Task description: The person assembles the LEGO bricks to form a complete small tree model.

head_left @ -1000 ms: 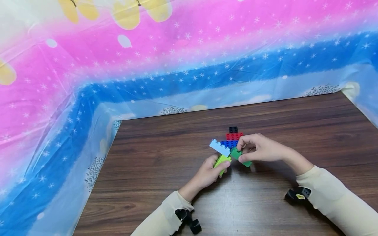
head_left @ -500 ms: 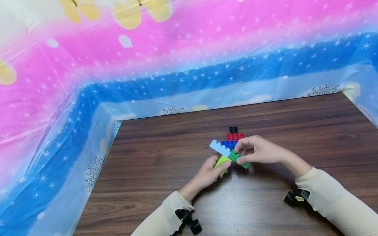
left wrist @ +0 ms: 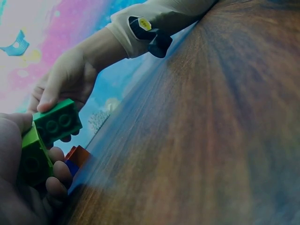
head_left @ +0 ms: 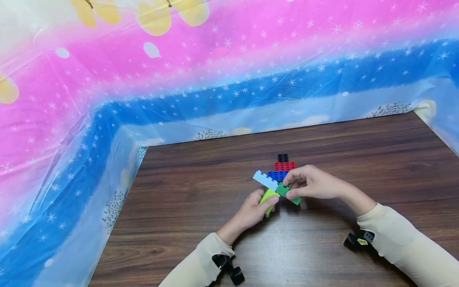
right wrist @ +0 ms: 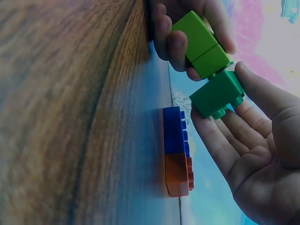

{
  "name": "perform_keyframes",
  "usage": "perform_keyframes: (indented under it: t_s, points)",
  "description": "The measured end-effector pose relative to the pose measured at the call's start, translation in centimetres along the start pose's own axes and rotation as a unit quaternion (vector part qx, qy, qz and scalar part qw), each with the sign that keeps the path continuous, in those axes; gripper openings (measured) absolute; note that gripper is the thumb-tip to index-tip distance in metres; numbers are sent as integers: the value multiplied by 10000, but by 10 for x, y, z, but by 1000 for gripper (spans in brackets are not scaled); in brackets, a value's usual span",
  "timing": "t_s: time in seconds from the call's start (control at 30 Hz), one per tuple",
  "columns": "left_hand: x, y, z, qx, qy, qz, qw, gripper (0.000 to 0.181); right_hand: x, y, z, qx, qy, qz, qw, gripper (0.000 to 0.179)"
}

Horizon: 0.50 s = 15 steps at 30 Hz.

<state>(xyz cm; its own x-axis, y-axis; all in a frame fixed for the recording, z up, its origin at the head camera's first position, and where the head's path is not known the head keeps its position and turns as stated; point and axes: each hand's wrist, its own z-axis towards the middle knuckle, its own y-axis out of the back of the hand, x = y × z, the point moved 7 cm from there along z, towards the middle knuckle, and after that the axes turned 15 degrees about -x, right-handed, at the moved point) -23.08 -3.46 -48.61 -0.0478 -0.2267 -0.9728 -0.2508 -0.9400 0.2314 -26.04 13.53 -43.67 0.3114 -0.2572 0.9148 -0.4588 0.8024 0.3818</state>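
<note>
My left hand [head_left: 252,209] grips a stack of lime green toy bricks [right wrist: 201,44] above the table. From the stack's upper end a light blue brick [head_left: 265,180] juts toward the upper left in the head view. My right hand [head_left: 315,182] pinches a dark green brick [right wrist: 218,93] between thumb and fingers. The dark green brick [left wrist: 61,122] meets the end of the lime bricks [left wrist: 35,159], beside the light blue one. Whether they are pressed fully together I cannot tell. The left palm hides part of the lime stack.
Just beyond the hands, a blue brick [head_left: 277,175], a red brick [head_left: 285,165] and a black brick [head_left: 283,157] lie in line on the brown wooden table [head_left: 186,191]. A pink and blue patterned cloth [head_left: 229,79] hangs behind the table's far edge.
My right hand has shifted slightly left, bringing the dark green brick up against the lime and light blue bricks. My left hand has barely moved.
</note>
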Motion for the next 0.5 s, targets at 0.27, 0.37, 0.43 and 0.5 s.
perform_keyframes:
  t_s: [0.27,0.37,0.43,0.5]
  points:
    - [1,0,-1,25,-13,28,10000,29,-2,-2,0,30,36,66,10000,19]
    - [1,0,-1,26,-12,6,10000,29,0,-2,0,-26,100,-5,9999,19]
    - [1,-1,-1,20,-17,8,10000,29,1,-1,-1,-53,146,-54,9999,18]
    - [1,-1,0,13,-15,11,10000,29,1,-1,-1,-57,165,-74,9998,18]
